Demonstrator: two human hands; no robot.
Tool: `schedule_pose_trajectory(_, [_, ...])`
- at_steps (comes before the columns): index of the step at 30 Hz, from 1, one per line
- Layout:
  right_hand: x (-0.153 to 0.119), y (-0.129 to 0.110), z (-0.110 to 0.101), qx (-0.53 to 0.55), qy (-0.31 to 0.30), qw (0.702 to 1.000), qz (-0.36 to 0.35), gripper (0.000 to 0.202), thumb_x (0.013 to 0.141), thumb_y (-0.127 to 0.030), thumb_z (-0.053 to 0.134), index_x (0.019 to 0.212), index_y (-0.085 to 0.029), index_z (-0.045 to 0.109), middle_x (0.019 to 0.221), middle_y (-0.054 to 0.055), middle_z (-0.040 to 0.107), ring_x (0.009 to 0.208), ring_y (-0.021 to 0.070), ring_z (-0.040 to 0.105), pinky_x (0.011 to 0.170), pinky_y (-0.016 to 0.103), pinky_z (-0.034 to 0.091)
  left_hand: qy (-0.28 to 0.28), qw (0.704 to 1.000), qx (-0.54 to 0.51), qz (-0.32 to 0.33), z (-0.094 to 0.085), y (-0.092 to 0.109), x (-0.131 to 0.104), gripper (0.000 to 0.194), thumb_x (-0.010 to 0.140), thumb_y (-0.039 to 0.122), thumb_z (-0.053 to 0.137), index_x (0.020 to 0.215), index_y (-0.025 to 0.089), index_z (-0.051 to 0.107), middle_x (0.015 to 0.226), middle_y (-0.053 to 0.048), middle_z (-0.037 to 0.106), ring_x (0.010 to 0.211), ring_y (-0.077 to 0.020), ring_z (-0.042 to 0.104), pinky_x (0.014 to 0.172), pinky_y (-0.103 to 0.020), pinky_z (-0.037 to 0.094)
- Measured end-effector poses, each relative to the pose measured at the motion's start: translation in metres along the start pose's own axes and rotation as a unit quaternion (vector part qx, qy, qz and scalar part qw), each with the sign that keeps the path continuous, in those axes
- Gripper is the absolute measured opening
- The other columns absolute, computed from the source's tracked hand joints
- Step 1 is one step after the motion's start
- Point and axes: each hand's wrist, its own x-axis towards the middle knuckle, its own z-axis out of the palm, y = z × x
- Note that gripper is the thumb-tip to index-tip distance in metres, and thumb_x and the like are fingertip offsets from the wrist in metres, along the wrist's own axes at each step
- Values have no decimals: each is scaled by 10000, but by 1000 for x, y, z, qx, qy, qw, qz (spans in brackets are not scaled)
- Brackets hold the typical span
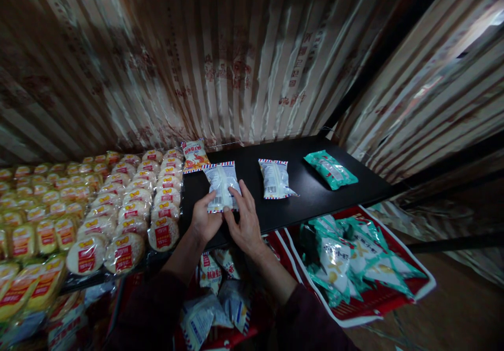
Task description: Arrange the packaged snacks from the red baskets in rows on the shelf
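Observation:
Between my two hands is a white snack bag [221,182] with a red-and-blue striped edge, its printed back facing up over the black shelf [252,219]. My left hand [205,219] grips its lower left side with the thumb on top. My right hand [244,220] holds the lower right side, fingers over the bag. Behind it an orange-and-white snack bag [195,155] lies face up near the striped curtain. To the right lies a second white snack bag [274,178], back up. Farther right is a green snack bag [331,168].
Rows of round wrapped crackers [129,204] and yellow wrapped cakes [43,230] fill the shelf's left side. Below, a red basket [356,309] with a white rim holds green-and-white bags [338,261]. Another basket under my arms holds white bags [200,317]. A striped curtain [236,51] hangs behind.

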Motion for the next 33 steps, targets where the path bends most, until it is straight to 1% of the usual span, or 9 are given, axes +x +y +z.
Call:
schedule_pose_trajectory(4, [-1,1,1,29,7,999,13,445,919,-261,434,1358,-184,435,1496,126,339,1381,224,330,1115,433,341,-1,1000,-28,-5,3,4,-1,400,844,231,440,1181,77,591,1093,-124,692,1165,-248,574,1023,-414,444])
schedule_pose_trajectory(9, [1,-3,-2,60,53,996,35,366,930,-258,415,1272,-199,529,1436,122,427,1330,218,414,1087,425,384,-12,998,-56,-29,4,5,-3,410,878,242,402,1214,73,564,1130,-133,677,1179,-250,564,1009,-430,452])
schedule_pose_trajectory(13, [2,-3,-4,35,57,998,16,361,922,-241,430,1265,-199,535,1426,122,442,1331,223,408,1087,438,380,-13,998,-56,-37,2,2,-2,413,888,235,397,1234,69,551,1127,-139,677,1156,-247,580,995,-428,459])
schedule_pose_trajectory(19, [4,-4,-7,23,58,997,-40,369,909,-188,449,1268,-213,528,1410,105,468,1312,222,427,1072,447,400,11,997,-69,-45,-2,-1,1,402,894,196,412,1253,70,539,1113,-131,681,1050,-210,636,943,-348,490])
schedule_pose_trajectory(23, [6,-4,-8,25,77,994,-74,362,894,-154,471,1241,-218,551,1336,115,537,1265,233,472,1042,469,426,17,994,-90,-57,0,-2,1,401,903,164,390,1267,62,523,1060,-127,695,948,-191,666,878,-322,519])
schedule_pose_trajectory(26, [5,-5,-8,38,87,993,-74,417,891,-138,473,1298,-224,501,1279,112,578,1234,226,500,1029,457,442,14,993,-99,-63,2,-3,0,389,915,161,378,1258,60,530,1019,-124,703,867,-182,677,811,-310,537])
schedule_pose_trajectory(29, [4,-5,-7,45,92,993,-61,455,890,-141,478,1339,-209,454,1280,125,571,1222,224,513,1018,438,456,3,994,-87,-62,1,-4,0,371,914,166,395,1238,74,552,997,-113,705,814,-173,676,753,-290,540])
schedule_pose_trajectory(33, [4,-5,-7,29,89,993,-68,437,889,-130,469,1317,-216,478,1325,123,535,1251,226,487,1032,446,442,5,995,-82,-58,1,-4,1,357,913,160,399,1223,93,564,991,-99,704,811,-163,672,760,-286,535])
